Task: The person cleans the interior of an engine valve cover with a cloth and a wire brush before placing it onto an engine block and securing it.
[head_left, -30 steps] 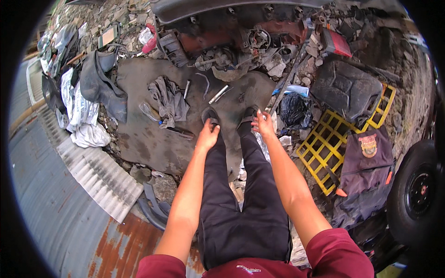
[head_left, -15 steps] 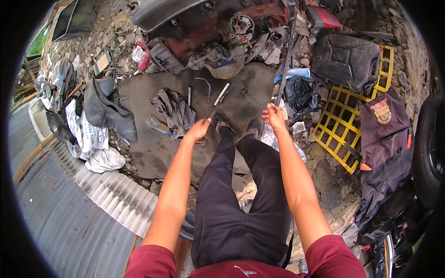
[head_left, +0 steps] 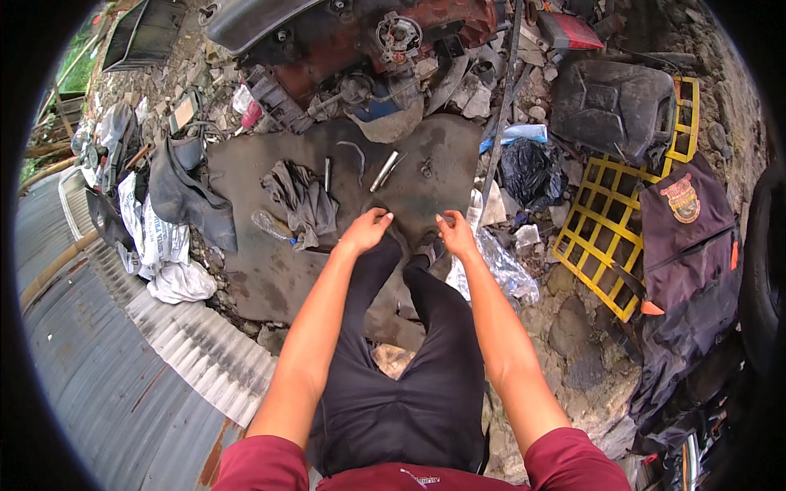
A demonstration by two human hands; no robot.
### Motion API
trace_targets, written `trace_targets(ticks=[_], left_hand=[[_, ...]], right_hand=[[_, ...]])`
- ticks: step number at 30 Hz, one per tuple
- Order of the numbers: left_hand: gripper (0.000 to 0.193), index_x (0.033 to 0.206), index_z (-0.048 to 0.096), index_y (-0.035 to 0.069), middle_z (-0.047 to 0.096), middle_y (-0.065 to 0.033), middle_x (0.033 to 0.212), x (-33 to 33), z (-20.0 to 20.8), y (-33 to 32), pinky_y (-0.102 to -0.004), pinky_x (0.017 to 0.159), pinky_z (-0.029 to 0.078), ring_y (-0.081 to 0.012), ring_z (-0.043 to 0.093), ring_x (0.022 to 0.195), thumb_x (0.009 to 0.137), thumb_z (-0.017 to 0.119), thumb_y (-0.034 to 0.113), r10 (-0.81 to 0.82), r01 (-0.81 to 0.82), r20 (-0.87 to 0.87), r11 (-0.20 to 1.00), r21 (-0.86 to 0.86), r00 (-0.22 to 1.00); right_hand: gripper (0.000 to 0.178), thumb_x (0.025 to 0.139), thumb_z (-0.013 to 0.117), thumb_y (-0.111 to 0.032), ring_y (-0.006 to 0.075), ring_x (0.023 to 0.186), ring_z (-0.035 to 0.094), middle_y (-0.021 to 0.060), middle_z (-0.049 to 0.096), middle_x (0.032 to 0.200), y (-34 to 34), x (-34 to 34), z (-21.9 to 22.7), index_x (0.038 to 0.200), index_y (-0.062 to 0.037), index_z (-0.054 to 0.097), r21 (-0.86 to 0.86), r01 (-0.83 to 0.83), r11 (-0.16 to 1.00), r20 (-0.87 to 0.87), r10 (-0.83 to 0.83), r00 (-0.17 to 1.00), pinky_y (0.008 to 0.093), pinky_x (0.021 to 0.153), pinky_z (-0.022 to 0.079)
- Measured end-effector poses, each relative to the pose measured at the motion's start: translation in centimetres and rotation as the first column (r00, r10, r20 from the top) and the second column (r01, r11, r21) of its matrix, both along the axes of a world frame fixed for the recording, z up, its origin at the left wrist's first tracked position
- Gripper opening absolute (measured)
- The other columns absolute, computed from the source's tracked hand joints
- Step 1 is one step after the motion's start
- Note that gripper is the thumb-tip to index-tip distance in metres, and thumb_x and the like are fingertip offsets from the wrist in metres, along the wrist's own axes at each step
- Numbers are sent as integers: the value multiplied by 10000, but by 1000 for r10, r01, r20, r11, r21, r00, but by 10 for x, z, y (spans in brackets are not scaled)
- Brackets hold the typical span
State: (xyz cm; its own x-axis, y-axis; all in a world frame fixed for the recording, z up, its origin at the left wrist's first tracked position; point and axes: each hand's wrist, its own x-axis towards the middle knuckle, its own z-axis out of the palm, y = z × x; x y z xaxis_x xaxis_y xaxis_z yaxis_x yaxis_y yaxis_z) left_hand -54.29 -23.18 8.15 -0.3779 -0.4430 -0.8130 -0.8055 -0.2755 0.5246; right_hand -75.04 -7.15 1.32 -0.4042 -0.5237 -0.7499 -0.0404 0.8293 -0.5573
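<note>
My left hand (head_left: 366,231) hovers above my left knee, its fingers loosely bent and a little apart. Across a short gap, my right hand (head_left: 456,233) is held with half-curled, separated fingers. Nothing shows in either one. Beyond them, on a dark flat mat (head_left: 246,196), lie a shiny metal tube (head_left: 384,171), a thinner metal rod (head_left: 327,174) and a curved dark strip (head_left: 354,155). A crumpled grey cloth (head_left: 299,200) rests left of these, beside a clear plastic bottle (head_left: 272,225).
A greasy engine (head_left: 327,61) stands at the mat's far edge. To the right are a black plastic bag (head_left: 532,172), a black jerrycan (head_left: 610,106), a yellow grid (head_left: 602,237) and a dark bag (head_left: 688,213). Corrugated sheets (head_left: 98,344) lie at left.
Both hands have drawn closer together, the right one moving left and down, the left one slightly right. The view has shifted, and my legs stand differently.
</note>
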Motion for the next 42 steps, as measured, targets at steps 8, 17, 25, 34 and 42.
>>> trace_targets(ticks=[8, 17, 25, 34, 42], left_hand=[[536, 1301, 592, -8, 647, -234, 1266, -37, -83, 14, -420, 1017, 478, -362, 621, 1193, 1004, 532, 435, -113, 112, -6, 990, -82, 994], [518, 1345, 560, 40, 667, -232, 1203, -60, -174, -27, -500, 987, 483, -413, 621, 1141, 979, 535, 406, -624, 658, 213, 729, -188, 752], [481, 1341, 577, 68, 684, -218, 1176, -97, -242, -67, -504, 963, 488, -415, 633, 1117, 982, 532, 385, -574, 487, -50, 735, -472, 818], [437, 1253, 614, 43, 657, -238, 1225, -107, -240, -84, -524, 971, 487, -428, 611, 1153, 951, 569, 355, -504, 350, -115, 728, -590, 856], [494, 1264, 628, 11, 673, -228, 1215, -77, -263, -70, -465, 992, 488, -398, 631, 1149, 944, 600, 387, -429, 291, -173, 807, -513, 886]], right_hand=[[707, 887, 720, -191, 490, 1133, 594, 338, 463, 1398, -28, -6, -40, 1475, -60, 348, -83, -362, 928, -216, 338, 916, 509, 994, 483], [880, 844, 761, -183, 452, 1128, 614, 298, 315, 1531, -91, -3, -175, 1563, -286, 264, 46, -563, 825, -434, 524, 733, 501, 956, 530], [647, 849, 768, -281, 382, 1087, 648, 249, 380, 1463, -107, -28, -291, 1427, -204, 488, 312, -778, 545, -585, 756, 295, 424, 877, 579], [445, 1001, 543, -327, 348, 964, 703, 218, 537, 1227, -120, -14, -305, 1326, -23, 530, 268, -831, 487, -620, 747, 238, 413, 842, 593], [409, 992, 480, -190, 362, 1066, 593, 195, 610, 1250, -123, 13, -328, 1319, 42, 559, 621, -747, 238, -548, 813, -197, 366, 784, 562]])
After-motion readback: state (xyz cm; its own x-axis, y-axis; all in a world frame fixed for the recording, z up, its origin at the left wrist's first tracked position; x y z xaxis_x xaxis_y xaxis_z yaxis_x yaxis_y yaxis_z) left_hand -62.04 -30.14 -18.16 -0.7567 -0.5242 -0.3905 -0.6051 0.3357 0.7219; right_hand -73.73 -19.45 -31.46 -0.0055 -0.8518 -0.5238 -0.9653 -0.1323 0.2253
